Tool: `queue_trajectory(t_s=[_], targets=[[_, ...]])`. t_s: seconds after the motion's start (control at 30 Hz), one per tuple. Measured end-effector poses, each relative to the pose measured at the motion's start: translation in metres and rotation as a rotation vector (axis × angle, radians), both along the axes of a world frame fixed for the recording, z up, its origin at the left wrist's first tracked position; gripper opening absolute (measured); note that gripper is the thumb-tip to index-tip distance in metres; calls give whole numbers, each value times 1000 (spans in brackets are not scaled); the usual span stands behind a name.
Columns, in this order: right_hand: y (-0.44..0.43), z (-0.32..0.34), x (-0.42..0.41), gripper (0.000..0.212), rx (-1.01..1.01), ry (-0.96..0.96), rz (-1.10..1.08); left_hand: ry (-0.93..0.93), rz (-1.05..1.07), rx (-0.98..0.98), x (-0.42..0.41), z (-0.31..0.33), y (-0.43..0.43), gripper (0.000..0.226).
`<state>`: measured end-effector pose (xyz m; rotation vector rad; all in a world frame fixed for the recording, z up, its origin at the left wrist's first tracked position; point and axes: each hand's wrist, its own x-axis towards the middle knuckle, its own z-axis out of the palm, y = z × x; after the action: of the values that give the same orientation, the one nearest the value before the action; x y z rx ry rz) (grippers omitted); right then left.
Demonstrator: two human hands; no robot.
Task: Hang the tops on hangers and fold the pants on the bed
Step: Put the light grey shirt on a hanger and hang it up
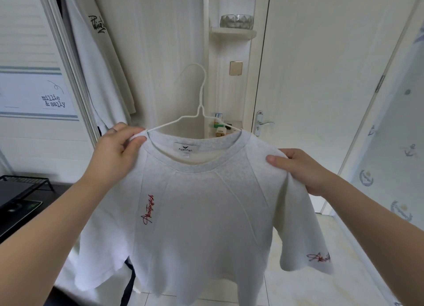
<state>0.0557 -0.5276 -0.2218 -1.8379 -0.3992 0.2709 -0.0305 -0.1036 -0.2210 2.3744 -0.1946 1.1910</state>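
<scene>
Head camera is showing my left hand (pixel 114 149) pinching one shoulder of the white T-shirt (pixel 197 214) and my right hand (pixel 298 170) gripping the other, the wire hanger (pixel 201 101) sitting in its collar and rising between my fingers (pixel 137 140).

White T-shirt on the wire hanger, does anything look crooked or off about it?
Slightly askew. The white T-shirt with red script sits unevenly on the white wire hanger: the shoulder gripped by the right hand droops lower than the one pinched by the left hand. No damage visible.
</scene>
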Motion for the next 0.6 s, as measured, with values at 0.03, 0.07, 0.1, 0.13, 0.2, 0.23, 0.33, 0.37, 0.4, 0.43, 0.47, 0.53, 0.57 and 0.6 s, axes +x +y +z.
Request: queue_trajectory(t_s=[0.03,0.07,0.1,0.13,0.2,0.23,0.33,0.37,0.4,0.43,0.47,0.53,0.57,0.6], targets=[[2,0,0,52,23,44,-23,-2,-5,-3,0,0,0,13],[5,1,-1,56,42,92,-53,-4,-11,-4,1,0,0,14],[8,2,-1,59,67,147,-80,-4,-13,-6,2,0,1,16],[10,2,0,60,113,203,-99,-2,-12,-11,2,-1,2,17],[11,2,3,57,231,287,-79,-1,-3,-26,4,-3,4,20],[11,3,4,54,284,314,-50,-3,1,-35,4,-4,5,20],[9,6,3,43,392,408,32,2,7,-72,2,-7,8,20],[9,6,3,45,404,435,45,4,7,-83,1,-8,8,21],[8,7,2,48,401,449,59,4,5,-90,0,-8,8,21],[8,6,2,49,389,454,70,2,2,-92,0,-8,7,21],[6,5,2,46,380,458,84,-2,-2,-92,-1,-7,6,21],[5,2,0,41,384,468,122,-11,-5,-91,-2,-7,5,22],[4,1,-1,41,392,472,144,-17,-7,-87,-3,-6,4,22],[4,0,-3,42,400,477,167,-23,-10,-81,-4,-6,4,22]])
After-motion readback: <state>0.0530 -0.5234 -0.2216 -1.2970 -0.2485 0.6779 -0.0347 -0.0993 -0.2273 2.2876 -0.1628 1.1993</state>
